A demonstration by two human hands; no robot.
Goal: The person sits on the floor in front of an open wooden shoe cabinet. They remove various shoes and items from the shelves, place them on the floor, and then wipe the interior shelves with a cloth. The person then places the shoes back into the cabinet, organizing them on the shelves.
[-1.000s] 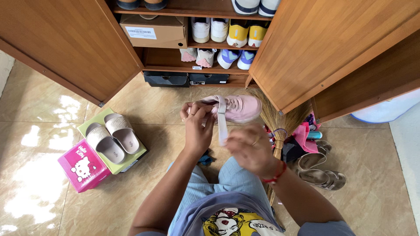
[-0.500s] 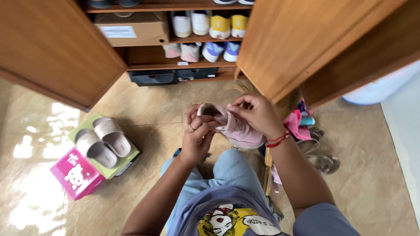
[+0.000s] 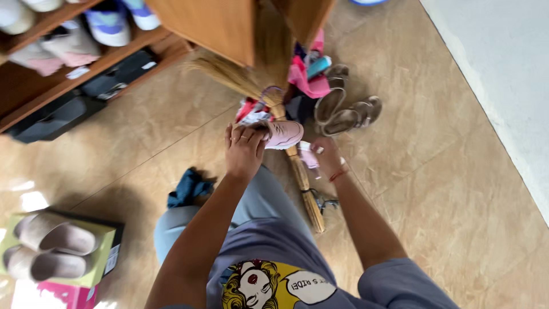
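The head camera looks down on a person crouched on a tiled floor (image 3: 434,171) before an open wooden shoe cabinet (image 3: 217,23). The left hand (image 3: 245,150) holds a small pink sneaker (image 3: 281,134) just above the floor, in front of the knees and over the handle of a straw broom (image 3: 289,143) that lies across the tiles. The fingers (image 3: 243,137) of that hand are curled over the shoe's heel end and closed on it, with the toe pointing away to the right. The shoe looks light, with a soft padded upper and a stiffer sole, so it should give under a squeeze; the heel or the sole edge seems the firmest place to grip it. The right hand (image 3: 325,158) sits just beside the shoe, lower down, its fingers pinched narrowly on a small pale pink piece, possibly a strap or insole; I cannot tell which. A pair of brown sandals (image 3: 343,111) and a heap of pink cloth (image 3: 309,77) lie near the cabinet door, and grey slippers (image 3: 51,246) rest on a green box well apart at the left.
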